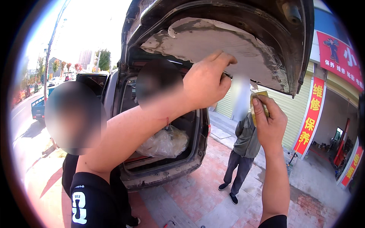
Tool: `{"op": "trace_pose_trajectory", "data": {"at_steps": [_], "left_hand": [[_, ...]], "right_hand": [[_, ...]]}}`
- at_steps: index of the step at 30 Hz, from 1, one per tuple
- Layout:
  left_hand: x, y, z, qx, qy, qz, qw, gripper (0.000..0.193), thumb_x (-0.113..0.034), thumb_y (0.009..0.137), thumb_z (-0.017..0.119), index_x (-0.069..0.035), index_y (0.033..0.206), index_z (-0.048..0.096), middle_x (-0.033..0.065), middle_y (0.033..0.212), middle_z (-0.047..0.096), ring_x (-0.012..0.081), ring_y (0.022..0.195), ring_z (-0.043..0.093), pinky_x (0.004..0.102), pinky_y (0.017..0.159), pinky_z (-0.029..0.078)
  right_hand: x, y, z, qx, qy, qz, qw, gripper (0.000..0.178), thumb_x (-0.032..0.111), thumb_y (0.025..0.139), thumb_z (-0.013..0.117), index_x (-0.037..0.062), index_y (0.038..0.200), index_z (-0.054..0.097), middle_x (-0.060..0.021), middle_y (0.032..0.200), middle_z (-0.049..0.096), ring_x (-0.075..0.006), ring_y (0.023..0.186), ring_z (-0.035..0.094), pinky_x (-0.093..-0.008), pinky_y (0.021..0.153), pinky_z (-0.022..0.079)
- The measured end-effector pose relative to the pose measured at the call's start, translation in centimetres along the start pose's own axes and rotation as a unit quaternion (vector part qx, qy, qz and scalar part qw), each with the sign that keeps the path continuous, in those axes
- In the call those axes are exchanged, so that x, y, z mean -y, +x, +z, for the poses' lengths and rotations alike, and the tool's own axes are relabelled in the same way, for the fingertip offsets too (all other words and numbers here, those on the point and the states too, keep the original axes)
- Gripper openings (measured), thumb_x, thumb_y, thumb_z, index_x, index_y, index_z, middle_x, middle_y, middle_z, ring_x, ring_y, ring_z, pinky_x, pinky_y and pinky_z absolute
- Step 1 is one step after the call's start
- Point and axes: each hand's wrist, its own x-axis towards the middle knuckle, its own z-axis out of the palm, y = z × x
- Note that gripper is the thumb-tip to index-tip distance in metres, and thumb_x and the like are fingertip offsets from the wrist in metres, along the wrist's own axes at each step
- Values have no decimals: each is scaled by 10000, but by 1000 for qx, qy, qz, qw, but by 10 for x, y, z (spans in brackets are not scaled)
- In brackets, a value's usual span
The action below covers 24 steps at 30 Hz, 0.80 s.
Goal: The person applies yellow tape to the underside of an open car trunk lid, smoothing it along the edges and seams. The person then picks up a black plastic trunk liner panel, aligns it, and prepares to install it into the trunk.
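Our right hand (269,125) pinches a small yellow-green sanding pad (258,106), thumb across its near face and fingers (266,99) wrapped behind. We judge it light, a little springy and easy to keep flat if held by its edges as now. Our left hand (207,81) is raised, fingers curled loosely with the tips against the patchy grey-white underside of the lifted tailgate (213,45), grasping nothing. That panel looks stiff and rough, just above the pad. Below the fingers lie the open boot with a clear plastic bag (165,142), brick paving (197,197), and people standing close by.
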Motion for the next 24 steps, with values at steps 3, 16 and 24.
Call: {"op": "trace_pose_trajectory", "data": {"at_steps": [3,16,24], "left_hand": [[25,36,-33,-76,76,52,993,384,-34,873,564,-35,1256,587,157,1113,641,302,994,659,401,849,535],[41,26,-69,-130,56,92,986,439,-149,830,803,-104,1229,627,18,906,635,139,720,590,282,660,504],[65,13,-59,-148,183,341,910,324,-52,756,726,-39,1069,648,122,1105,653,308,1006,659,396,820,560]], "right_hand": [[10,28,20,1,3,6,1000,176,212,945,732,45,997,711,-118,880,731,-303,774,704,-341,711,537],[49,105,75,-100,-116,-193,969,167,256,932,724,91,962,730,-79,894,732,-311,751,700,-390,623,534],[78,122,81,-129,-289,-160,935,269,353,957,660,111,865,729,-105,753,718,-323,666,699,-413,562,532]]}}
